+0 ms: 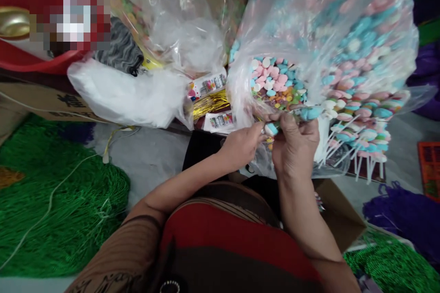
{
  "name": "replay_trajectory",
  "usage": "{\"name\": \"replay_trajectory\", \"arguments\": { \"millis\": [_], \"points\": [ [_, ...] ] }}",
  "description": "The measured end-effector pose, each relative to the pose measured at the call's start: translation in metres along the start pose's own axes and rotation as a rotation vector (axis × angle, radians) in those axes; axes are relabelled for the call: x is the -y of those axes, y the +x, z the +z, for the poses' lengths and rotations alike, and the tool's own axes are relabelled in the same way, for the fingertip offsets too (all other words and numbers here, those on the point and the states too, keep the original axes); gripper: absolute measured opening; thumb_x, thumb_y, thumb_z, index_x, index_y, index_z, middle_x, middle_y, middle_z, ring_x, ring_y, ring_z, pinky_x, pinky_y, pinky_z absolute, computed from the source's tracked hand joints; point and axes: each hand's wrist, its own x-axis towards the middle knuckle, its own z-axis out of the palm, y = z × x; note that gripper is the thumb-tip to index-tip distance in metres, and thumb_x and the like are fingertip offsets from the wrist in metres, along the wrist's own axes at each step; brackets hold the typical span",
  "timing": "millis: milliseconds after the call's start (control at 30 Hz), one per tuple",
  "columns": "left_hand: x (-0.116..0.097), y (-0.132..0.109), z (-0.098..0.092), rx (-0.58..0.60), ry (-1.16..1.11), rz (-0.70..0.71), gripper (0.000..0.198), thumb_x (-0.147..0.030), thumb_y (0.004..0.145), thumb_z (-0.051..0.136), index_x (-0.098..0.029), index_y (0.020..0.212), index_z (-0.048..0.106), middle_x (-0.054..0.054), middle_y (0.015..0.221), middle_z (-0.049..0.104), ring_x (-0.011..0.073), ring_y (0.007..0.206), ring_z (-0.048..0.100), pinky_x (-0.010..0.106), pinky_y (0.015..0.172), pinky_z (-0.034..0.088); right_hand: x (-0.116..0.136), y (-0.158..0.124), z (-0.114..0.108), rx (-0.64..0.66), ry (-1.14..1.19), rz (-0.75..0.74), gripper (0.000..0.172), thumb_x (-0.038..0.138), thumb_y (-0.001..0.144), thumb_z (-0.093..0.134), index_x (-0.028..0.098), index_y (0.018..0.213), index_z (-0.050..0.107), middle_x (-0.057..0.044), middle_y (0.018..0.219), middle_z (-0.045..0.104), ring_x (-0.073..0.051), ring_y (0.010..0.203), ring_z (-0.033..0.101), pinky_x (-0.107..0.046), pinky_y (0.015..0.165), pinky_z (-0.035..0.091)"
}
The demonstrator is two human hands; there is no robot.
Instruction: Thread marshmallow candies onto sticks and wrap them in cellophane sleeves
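My right hand [295, 142] is closed in a pinch on a candy skewer with a blue marshmallow [311, 113] at its far end. Close against it from the left, my left hand [242, 146] has its fingers pressed together beside a blue-and-white marshmallow [271, 129], which looks to be on the same skewer. The fingers hide most of the stick. Just beyond my hands, an opened clear bag shows loose pink, blue and white marshmallows [271, 75] and small orange and green candies [280, 98].
Finished marshmallow skewers [367, 135] on white sticks lie piled at right, below a large marshmallow bag [357, 32]. Left of my hands are gold twist ties [211, 103], printed labels [220, 121] and a white plastic bag [130, 94]. Green cord [62, 210] heaps the floor at left.
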Motion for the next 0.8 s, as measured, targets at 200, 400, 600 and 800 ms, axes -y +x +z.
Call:
{"name": "replay_trajectory", "arguments": {
  "millis": [200, 400, 600, 800],
  "points": [
    [0.033, -0.003, -0.026, -0.203, -0.242, 0.065, 0.046, -0.058, 0.102, 0.041, -0.02, 0.083, 0.058, 0.001, 0.066, 0.058, 0.0144, 0.059, 0.055, 0.027, 0.057, 0.041, -0.015, 0.012, 0.023, 0.204, -0.196, -0.011, 0.027, 0.051, 0.092, 0.068, 0.029, 0.107, 0.068, -0.001, 0.094, 0.075, -0.019, 0.086, 0.075, -0.037, 0.08, 0.063],
    [0.047, 0.0, -0.077, -0.576, -1.09, -0.199, 0.029, -0.044, 0.093, 0.069, -0.021, 0.079, 0.059, -0.007, 0.058, 0.044, 0.0056, 0.043, 0.035, 0.021, 0.044, 0.033, -0.038, 0.038, 0.05, 0.554, -0.755, -0.101, 0.025, 0.036, 0.098, 0.056, 0.024, 0.11, 0.074, -0.007, 0.109, 0.078, -0.024, 0.101, 0.074, -0.042, 0.092, 0.057],
    [0.047, -0.004, -0.094, -0.653, -1.25, -0.288, 0.026, -0.034, 0.097, 0.065, -0.021, 0.077, 0.057, -0.009, 0.053, 0.034, 0.0044, 0.04, 0.032, 0.018, 0.04, 0.031, -0.053, 0.06, 0.078, 0.879, -1.54, -0.275, 0.03, 0.012, 0.094, 0.044, 0.014, 0.101, 0.074, -0.019, 0.11, 0.074, -0.03, 0.101, 0.066, -0.037, 0.08, 0.047],
    [0.05, -0.005, -0.097, -0.623, -1.27, -0.316, 0.03, -0.037, 0.098, 0.064, -0.021, 0.075, 0.054, -0.009, 0.052, 0.032, 0.0046, 0.04, 0.031, 0.017, 0.04, 0.033, -0.066, 0.069, 0.076, 0.916, -1.584, -0.382, 0.031, 0.012, 0.097, 0.042, 0.013, 0.105, 0.072, -0.02, 0.108, 0.072, -0.029, 0.094, 0.064, -0.036, 0.072, 0.041]
  ]
}}
